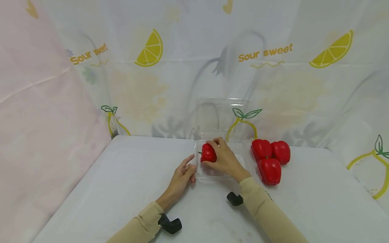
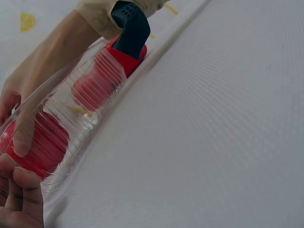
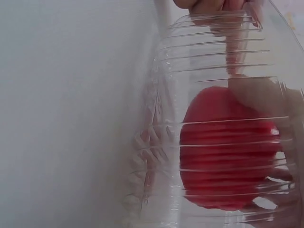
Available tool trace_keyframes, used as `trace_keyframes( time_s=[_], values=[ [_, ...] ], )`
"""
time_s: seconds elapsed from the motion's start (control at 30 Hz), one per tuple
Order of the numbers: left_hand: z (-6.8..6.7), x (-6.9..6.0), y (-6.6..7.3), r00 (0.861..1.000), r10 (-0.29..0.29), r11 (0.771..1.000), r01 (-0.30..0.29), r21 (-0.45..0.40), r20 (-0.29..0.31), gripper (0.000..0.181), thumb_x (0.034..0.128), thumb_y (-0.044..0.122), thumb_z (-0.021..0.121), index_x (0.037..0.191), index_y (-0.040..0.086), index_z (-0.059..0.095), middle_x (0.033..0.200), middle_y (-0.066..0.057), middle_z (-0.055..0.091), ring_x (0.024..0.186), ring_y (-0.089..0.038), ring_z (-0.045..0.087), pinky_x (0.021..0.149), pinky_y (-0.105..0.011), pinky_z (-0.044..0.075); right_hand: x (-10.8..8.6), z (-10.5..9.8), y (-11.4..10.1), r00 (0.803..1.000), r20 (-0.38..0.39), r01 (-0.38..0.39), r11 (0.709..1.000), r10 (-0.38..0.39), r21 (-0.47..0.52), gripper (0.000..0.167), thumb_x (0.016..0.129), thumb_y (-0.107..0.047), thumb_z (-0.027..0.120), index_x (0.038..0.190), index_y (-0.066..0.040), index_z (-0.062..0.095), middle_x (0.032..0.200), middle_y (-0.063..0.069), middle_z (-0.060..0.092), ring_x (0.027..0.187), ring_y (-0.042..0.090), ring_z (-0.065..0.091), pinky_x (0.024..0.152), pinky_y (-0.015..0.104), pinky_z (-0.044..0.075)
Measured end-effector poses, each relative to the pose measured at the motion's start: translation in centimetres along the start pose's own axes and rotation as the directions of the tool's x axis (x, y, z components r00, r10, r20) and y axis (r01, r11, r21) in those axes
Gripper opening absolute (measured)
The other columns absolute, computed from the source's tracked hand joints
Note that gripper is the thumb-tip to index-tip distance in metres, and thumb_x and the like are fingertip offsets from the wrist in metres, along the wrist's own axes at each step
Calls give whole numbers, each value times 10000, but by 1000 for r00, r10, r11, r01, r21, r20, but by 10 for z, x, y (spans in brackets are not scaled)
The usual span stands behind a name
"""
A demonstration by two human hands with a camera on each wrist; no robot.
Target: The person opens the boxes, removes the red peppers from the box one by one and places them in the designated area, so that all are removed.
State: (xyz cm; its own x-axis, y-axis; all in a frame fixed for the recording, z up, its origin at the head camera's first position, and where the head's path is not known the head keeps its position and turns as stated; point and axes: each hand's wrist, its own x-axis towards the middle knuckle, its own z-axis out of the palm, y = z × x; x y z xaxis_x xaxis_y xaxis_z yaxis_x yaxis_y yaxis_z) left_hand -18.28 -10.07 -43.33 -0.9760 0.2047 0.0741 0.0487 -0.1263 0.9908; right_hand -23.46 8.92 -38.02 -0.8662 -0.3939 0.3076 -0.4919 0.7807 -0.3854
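My right hand point(image 1: 225, 158) grips a red bell pepper point(image 1: 208, 153) between thumb and fingers, inside the left part of a clear plastic clamshell box point(image 1: 209, 174). The pepper lies on its side, its green stem to the left. Through the ribbed clear wall, the right wrist view shows the same bell pepper point(image 3: 228, 156). At the box's left edge is my left hand point(image 1: 180, 177), index finger extended, the other fingers loosely bent against the wall. In the left wrist view, its fingertips point(image 2: 26, 176) are at the end of the box. The transparent lid point(image 1: 209, 118) stands raised behind.
Three more red bell peppers point(image 1: 269, 171) sit close together just right of the box. The table point(image 1: 127, 175) has a white cover. A patterned cloth point(image 1: 182, 81) hangs behind it, and a pinkish cloth point(image 1: 39, 135) is on the left.
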Motion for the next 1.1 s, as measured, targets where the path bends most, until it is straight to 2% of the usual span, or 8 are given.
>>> trace_keyframes(
  time_s=[0.3,0.73,1.1],
  values=[
    [1,2,0,1000,-1,1000,1,5,-13,517,969,178,530,1447,123,340,760,4,469,604,-69,481,591,-178,454,-6,-6,1,998,-39,40,999,-40,2,685,742,-377,766,1322,-152,478,1294,91,416,1126,272,516,888,424,531],
    [2,1,0,1000,-8,1000,7,-23,-27,486,974,128,512,1434,134,357,758,25,464,597,-60,473,582,-178,445,-17,-12,4,997,-70,14,1000,-13,4,706,716,-357,774,1332,-179,477,1308,84,426,1165,269,488,873,438,536],
    [1,1,1,997,9,1000,-9,-2,-75,480,973,124,511,1433,93,379,755,23,469,589,-55,477,574,-177,441,-29,-18,10,994,-102,47,999,-46,8,734,695,-336,805,1334,-179,480,1302,76,428,1168,260,486,844,422,550]
  ],
)
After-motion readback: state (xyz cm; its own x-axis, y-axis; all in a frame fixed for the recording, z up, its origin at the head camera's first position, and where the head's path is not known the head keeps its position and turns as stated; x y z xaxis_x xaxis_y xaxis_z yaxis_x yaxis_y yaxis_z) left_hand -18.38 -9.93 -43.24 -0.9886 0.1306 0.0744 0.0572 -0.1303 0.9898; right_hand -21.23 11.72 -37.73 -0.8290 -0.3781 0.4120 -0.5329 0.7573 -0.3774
